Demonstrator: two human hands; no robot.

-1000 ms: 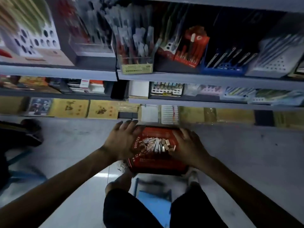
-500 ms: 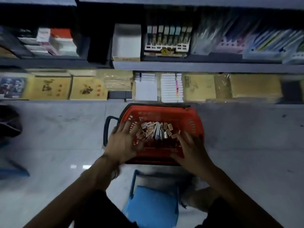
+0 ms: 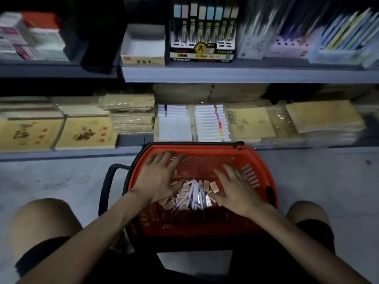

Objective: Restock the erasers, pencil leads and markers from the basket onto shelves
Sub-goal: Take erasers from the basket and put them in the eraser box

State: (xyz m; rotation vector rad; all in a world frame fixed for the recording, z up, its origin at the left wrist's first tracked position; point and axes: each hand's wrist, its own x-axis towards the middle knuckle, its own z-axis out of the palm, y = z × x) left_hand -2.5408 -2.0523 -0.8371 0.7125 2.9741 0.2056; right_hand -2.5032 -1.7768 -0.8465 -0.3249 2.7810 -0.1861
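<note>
A red plastic basket (image 3: 254, 160) stands on the floor between my knees. In its bottom lies a loose heap of small erasers (image 3: 212, 185) and white markers (image 3: 193, 191). My left hand (image 3: 159, 178) is spread flat inside the basket, fingers straight, over the left side of the heap. My right hand (image 3: 235, 188) is spread flat over the right side, its thumb touching the items. Neither hand holds anything. On the shelf above stand an open white box (image 3: 143, 45) and a black display box of pencil leads (image 3: 203, 33).
The lowest shelf (image 3: 67, 152) just beyond the basket carries stacks of yellow notebooks (image 3: 86, 133) and white marker packs (image 3: 211, 123). Pens in display boxes (image 3: 307, 37) fill the upper shelf on the right. Grey floor (image 3: 61, 181) lies to both sides. The basket's black handle (image 3: 106, 187) hangs at the left.
The view has dropped from the upper shelves to the basket and come closer. Both hands moved from the basket's near rim further inside, now spread over the heap.
</note>
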